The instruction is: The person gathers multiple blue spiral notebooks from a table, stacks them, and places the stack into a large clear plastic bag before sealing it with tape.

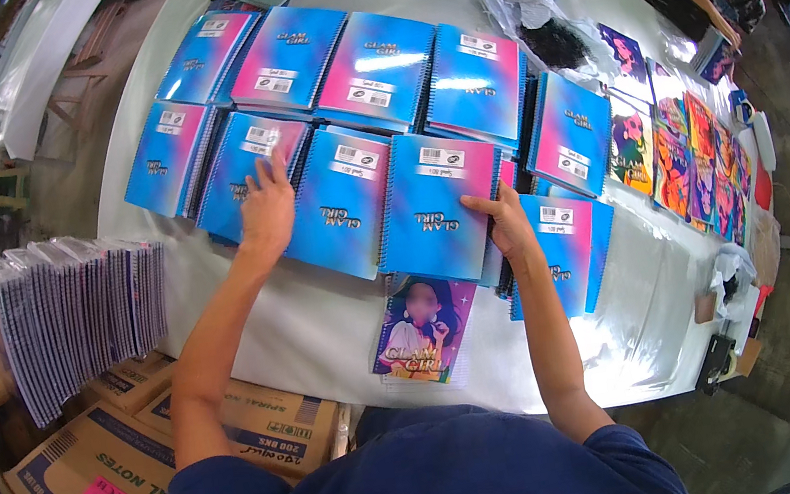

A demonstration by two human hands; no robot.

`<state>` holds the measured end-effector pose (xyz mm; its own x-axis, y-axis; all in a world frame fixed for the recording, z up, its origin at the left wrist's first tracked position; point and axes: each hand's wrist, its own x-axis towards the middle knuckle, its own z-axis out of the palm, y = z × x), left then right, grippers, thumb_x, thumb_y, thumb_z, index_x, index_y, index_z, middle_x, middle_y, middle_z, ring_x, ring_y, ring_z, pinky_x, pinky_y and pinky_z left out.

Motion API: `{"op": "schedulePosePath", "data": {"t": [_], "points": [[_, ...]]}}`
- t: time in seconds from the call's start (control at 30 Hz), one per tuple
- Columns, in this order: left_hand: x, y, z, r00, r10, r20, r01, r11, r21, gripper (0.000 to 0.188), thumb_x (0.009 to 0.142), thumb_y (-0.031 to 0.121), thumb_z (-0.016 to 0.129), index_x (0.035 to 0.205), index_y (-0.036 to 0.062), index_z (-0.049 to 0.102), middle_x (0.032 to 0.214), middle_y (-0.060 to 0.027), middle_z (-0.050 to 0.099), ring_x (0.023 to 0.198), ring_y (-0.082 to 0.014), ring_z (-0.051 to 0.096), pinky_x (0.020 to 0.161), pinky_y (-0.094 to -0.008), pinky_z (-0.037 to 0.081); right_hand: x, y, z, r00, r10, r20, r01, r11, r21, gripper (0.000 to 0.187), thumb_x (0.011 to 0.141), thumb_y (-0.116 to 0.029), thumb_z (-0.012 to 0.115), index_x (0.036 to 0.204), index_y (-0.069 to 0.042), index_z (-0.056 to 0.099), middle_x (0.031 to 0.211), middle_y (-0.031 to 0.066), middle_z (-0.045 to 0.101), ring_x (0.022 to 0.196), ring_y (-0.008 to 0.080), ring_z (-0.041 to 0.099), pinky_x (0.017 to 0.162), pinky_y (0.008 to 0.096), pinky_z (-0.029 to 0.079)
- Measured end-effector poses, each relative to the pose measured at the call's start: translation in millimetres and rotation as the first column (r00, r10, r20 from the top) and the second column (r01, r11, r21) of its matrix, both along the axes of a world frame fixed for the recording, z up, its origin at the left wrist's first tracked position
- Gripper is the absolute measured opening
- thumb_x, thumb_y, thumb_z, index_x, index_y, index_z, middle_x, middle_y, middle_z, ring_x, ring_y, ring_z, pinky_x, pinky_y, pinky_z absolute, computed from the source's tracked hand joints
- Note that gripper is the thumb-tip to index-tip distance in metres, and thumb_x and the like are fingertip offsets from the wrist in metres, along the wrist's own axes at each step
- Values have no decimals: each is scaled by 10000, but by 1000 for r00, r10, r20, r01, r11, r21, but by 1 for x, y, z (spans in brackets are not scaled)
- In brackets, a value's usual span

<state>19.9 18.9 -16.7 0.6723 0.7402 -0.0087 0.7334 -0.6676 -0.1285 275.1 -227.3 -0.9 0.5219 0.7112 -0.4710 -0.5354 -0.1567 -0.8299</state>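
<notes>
Notebooks (424, 204) (blue-pink) at both hands (269, 204) (511, 226)

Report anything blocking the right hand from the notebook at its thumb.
Nothing visible is in the way: the right hand is at the right edge of the blue-and-pink notebook, thumb over its cover.
</notes>
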Motion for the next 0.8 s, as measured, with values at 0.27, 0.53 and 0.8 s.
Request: {"op": "schedulePosePath", "data": {"t": [0.27, 0.53, 0.8], "points": [[44, -43, 171, 730, -436, 526, 616, 753, -231, 581, 838, -33, 505, 1397, -18, 349, 1369, -147, 491, 966, -305, 649, 796, -373, 549, 4, -4, -3, 999, 37, -7, -37, 999, 25, 431, 798, -80, 696, 1184, 12, 528, 1109, 141, 614, 991, 243, 609, 907, 367, 490], [98, -55, 38, 246, -943, 226, 967, 222, -128, 556, 821, 5, 534, 1326, 238, 521, 1357, 53, 525, 1330, -197, 407, 1127, -451, 285, 32, -17, -22, 833, 52, -551, 48, 985, 166, 620, 945, -523, 441, 1267, 4, 490, 1160, 149, 596, 1010, 243, 614, 831, 418, 553], [152, 52, 17, 852, -141, 504, 275, 940, -201, 573, 853, 296, 615, 1375, 146, 433, 1424, -206, 387, 1300, -443, 362, 1032, -638, 289, 28, -19, -28, 902, -26, -431, 66, 995, 77, 763, 910, -651, 365, 1291, 0, 478, 1117, 137, 611, 966, 213, 626, 785, 366, 565]]}}
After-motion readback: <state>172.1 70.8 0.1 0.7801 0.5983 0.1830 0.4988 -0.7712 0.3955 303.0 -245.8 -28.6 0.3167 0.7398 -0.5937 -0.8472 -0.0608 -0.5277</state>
